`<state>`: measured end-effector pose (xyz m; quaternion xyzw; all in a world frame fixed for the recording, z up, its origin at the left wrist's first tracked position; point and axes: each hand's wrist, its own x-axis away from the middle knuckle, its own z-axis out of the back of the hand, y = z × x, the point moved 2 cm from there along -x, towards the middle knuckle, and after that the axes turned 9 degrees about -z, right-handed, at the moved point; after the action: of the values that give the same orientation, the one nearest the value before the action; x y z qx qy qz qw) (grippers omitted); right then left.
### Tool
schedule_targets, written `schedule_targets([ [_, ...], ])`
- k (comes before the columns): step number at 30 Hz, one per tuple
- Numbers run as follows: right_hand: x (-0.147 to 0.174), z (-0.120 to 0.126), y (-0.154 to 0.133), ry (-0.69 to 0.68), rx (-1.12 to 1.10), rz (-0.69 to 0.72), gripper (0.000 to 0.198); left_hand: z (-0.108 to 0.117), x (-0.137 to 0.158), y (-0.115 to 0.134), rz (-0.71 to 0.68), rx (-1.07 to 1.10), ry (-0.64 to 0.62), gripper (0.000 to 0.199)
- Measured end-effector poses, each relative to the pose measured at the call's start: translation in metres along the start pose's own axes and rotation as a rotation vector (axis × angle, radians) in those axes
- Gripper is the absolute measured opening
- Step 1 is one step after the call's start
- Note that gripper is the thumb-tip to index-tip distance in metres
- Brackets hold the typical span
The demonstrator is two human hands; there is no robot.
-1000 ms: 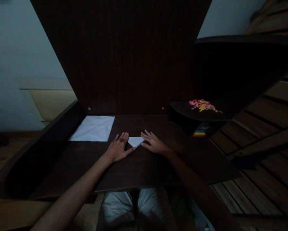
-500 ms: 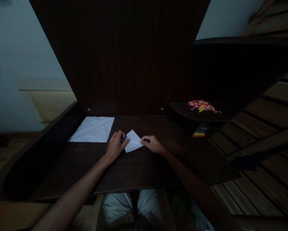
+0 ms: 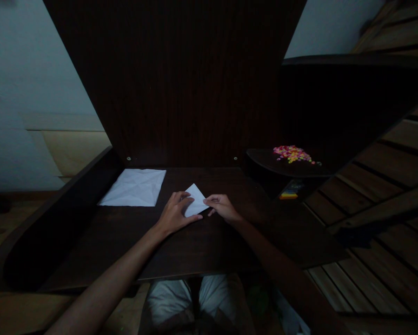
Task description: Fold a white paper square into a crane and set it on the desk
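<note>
We see a small white folded paper [image 3: 196, 203] on the dark wooden desk [image 3: 195, 253], between the two hands, with one corner directed away from us. The right hand [image 3: 223, 207] pinches its right corner between thumb and finger; the left hand [image 3: 175, 212] is spread, its fingers upon the left part and its thumb along the near edge. We judge the paper very light, easy to crease, somewhat stiffer where layers lie together, so best taken softly by corners. Near the left hand lies a larger creased white sheet [image 3: 135, 188]; farther right, small colourful pieces [image 3: 292, 153] rest on a corner shelf [image 3: 264, 160].
</note>
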<state>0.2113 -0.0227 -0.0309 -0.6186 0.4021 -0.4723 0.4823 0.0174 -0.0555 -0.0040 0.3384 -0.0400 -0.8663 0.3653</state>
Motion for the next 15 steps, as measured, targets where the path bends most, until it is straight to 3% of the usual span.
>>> schedule_targets([
  [6, -0.0002, 0.0005, 0.0023, 0.038, -0.069, -0.021, 0.036, -0.0021, 0.0003, -0.0025, 0.01, 0.038, 0.014, 0.029],
  [15, 0.0019, -0.0012, -0.002, 0.025, -0.158, -0.086, 0.028, -0.0029, 0.0002, -0.008, 0.072, 0.15, -0.049, 0.025],
])
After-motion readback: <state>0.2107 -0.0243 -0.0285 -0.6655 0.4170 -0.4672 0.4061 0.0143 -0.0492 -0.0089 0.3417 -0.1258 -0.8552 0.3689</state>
